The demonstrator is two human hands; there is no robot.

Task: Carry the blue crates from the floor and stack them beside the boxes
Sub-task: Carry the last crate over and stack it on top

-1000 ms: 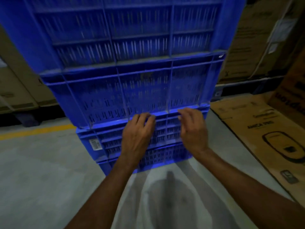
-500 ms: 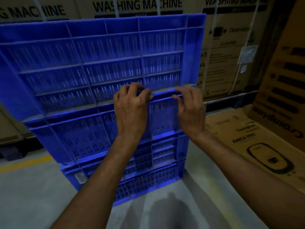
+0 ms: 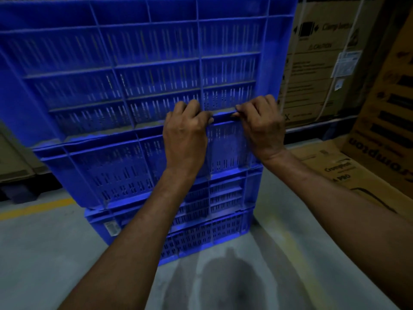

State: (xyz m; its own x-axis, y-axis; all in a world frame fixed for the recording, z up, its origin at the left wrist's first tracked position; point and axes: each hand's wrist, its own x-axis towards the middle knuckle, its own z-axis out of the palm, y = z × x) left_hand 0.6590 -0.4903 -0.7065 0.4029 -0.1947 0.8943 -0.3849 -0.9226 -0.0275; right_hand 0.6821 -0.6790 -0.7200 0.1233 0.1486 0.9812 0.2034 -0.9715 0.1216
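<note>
Fingers of left hand [image 3: 185,139] and right hand [image 3: 260,128] clenched on rim of slatted blue plastic crate [image 3: 125,168], mid-frame in stack beside brown cardboard boxes [image 3: 321,63]. Stacking step, apparently; next, squaring crates, then letting go.

Lots hidden or cropped in this one

The top crate [image 3: 143,63] runs off the upper and left edges, so its full height is anyone's guess. Fingertips of the left hand [image 3: 186,139] and right hand [image 3: 262,128] curl over the rim of the second crate [image 3: 125,171] and vanish behind it. The forearms cover part of the lower crates [image 3: 225,224]. The small label [image 3: 111,228] there is too tiny to read. The cardboard boxes [image 3: 321,63] are half blocked, with blurry print, and the flat carton [image 3: 348,173] gets cropped at the right edge.
</note>
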